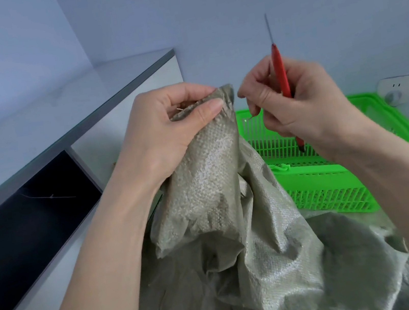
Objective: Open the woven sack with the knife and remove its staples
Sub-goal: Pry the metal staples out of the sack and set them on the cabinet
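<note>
— Two hands up front; what's the left hand [167,131] doing?
— Pinching the bunched top edge of the woven sack [218,179], thumb over fingers, holding it raised while the rest drapes down toward the viewer.
— And the right hand [299,102]?
— Fingers curled round a red-handled knife [281,75], blade pointing up; its fingertips pinch a thin staple [252,117], just beside the sack's edge.
— Behind them?
— A green basket [336,179] against the wall, a white shelf [35,144] on the left.

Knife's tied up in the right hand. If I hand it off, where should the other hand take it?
Take the knife by the red handle's lower end, from below: it stands upright, the thin blade pointing up above the right hand. The left hand holds the woven sack.
</note>
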